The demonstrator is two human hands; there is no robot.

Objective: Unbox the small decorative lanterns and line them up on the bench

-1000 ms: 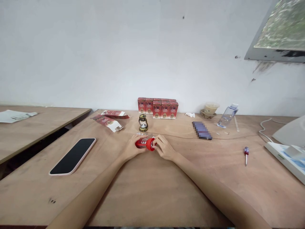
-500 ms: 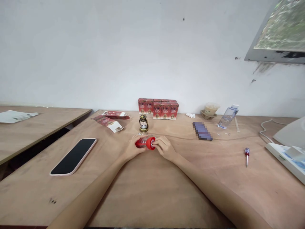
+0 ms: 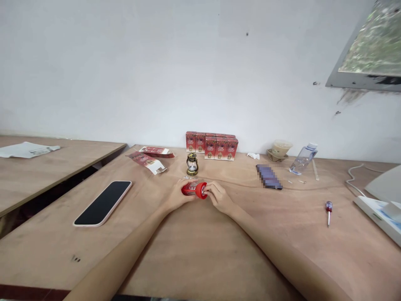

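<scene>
Left hand (image 3: 176, 197) grasps the red lantern (image 3: 191, 189) sideways, probably to expose its base (image 3: 202, 192) to the right hand (image 3: 221, 199), whose fingers meet there, their exact hold indiscernible.

Near the left edge of the table (image 3: 194, 255) lies a black-screened phone (image 3: 102, 203), while a clear bottle (image 3: 302, 159) and what is probably a drink cup (image 3: 281, 148) sit near the far edge.

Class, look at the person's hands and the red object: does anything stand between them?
Nothing visible does. The left hand holds the red object directly, and the right hand is right at its end. The bronze lantern stands beyond the object, not in between.
</scene>
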